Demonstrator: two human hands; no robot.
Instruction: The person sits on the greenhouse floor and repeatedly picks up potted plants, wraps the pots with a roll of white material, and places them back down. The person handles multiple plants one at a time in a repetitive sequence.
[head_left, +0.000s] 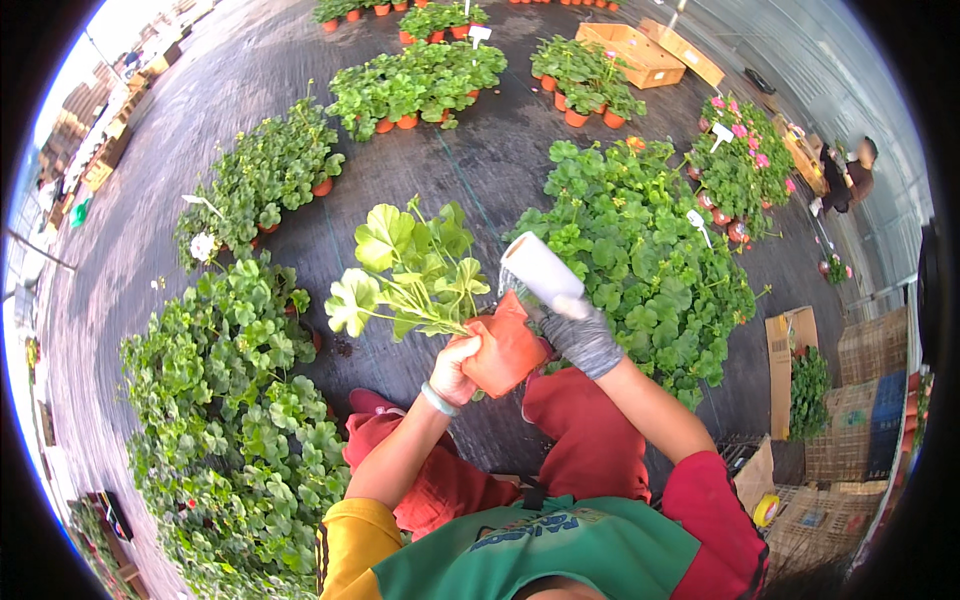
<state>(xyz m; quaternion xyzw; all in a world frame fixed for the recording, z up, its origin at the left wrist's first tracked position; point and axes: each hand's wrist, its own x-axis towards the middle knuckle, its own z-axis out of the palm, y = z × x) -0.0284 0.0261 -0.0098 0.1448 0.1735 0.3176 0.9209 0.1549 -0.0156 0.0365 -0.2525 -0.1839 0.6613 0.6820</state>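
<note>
My left hand (456, 369), bare with a pale band at the wrist, grips a soft orange plant pot (501, 356) from its left side. The pot is tilted, and a leafy green geranium (420, 274) leans out of it to the upper left. My right hand (581, 336), in a grey glove, holds a roll of whitish stretch film (544, 264) close to the pot's upper right. Part of the pot's rim stands up as a pointed flap. Whether film joins the roll to the pot is hard to tell.
Potted geraniums crowd close on the left (240, 442) and right (637, 255). More rows of pots (416, 86) stand ahead on black ground fabric (390, 169). Wooden crates (630, 54) lie at the far right. A person (851, 176) is by the plastic wall. Stacked crates (840, 427) stand lower right.
</note>
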